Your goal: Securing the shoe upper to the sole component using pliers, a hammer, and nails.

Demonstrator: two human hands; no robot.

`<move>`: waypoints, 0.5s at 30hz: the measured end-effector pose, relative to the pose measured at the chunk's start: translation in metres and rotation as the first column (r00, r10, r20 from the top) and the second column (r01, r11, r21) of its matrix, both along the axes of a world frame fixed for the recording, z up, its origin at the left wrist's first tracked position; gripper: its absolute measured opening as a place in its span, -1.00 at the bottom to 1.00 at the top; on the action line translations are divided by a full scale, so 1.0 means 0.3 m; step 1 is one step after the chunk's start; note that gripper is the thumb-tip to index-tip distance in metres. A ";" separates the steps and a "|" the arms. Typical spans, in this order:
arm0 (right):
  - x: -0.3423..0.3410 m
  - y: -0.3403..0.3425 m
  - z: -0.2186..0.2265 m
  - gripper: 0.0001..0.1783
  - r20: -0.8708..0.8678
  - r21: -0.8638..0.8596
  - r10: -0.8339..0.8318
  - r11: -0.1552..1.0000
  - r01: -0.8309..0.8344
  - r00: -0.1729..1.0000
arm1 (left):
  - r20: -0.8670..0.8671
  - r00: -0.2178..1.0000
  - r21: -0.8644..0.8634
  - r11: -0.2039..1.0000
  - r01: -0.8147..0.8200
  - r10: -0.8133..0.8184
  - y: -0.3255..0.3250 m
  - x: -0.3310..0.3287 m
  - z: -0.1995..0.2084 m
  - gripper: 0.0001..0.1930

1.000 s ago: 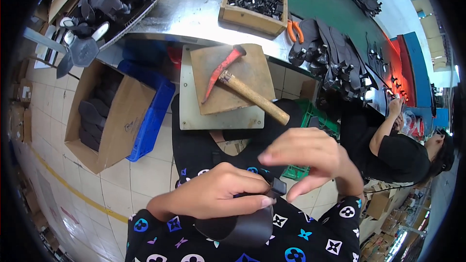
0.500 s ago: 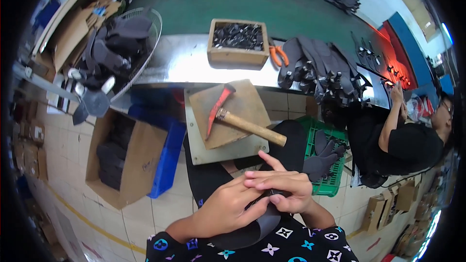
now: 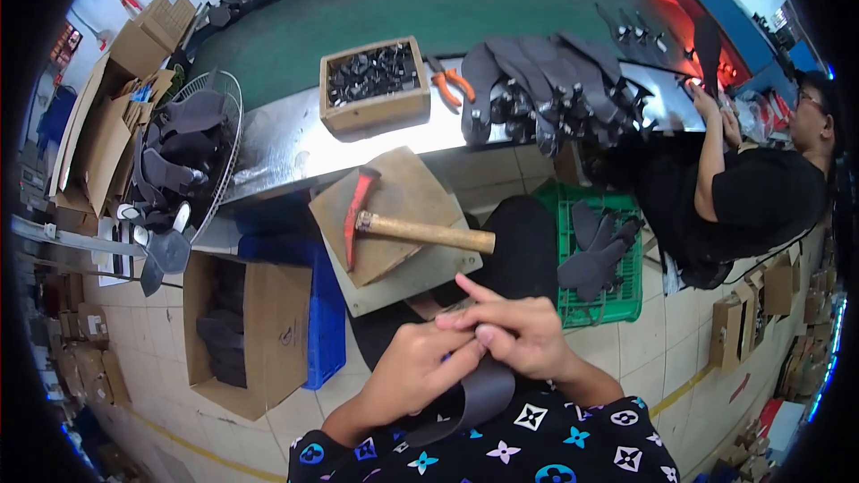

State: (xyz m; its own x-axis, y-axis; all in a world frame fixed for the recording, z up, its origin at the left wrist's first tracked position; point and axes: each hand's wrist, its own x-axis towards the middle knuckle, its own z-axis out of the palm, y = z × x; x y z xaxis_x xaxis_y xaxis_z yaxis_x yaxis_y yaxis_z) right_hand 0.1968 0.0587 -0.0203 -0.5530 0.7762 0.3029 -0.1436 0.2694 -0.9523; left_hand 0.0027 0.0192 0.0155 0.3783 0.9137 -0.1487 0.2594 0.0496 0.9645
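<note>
With left hand (image 3: 416, 367), curled mostly closed, gripping a dark grey flexible piece (image 3: 486, 391) at six o'clock, just in front of patterned clothing (image 3: 555, 434). With right hand (image 3: 528, 337), half bent over the left fingertips, pointing the index finger toward ten o'clock; cannot tell, behind bent fingers, whether also pinching the piece. Facing, at eleven o'clock from the hands, a red-headed hammer (image 3: 416, 231) laid across a brown board (image 3: 407, 183); farther out, a wooden box (image 3: 380, 113) of small black parts (image 3: 371, 74); at twelve, orange-handled pliers (image 3: 445, 89). Flanked by a green crate (image 3: 608, 311) at two and a cardboard carton (image 3: 282, 322) at nine.
</note>
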 end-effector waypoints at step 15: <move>0.008 -0.059 0.038 -0.36 -0.187 -0.233 0.180 0.947 -0.222 0.966 | 0.228 0.974 0.131 0.991 -0.018 -0.012 -0.061 -0.011 -0.028 -0.82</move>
State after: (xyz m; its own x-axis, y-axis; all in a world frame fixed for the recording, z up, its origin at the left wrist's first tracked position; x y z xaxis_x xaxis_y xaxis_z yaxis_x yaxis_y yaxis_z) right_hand 0.1990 0.0412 -0.0090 -0.6654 0.7159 0.2115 -0.3267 -0.0246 -0.9448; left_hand -0.0007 0.0008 0.0072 0.3855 0.9206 0.0623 0.0325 -0.0811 0.9962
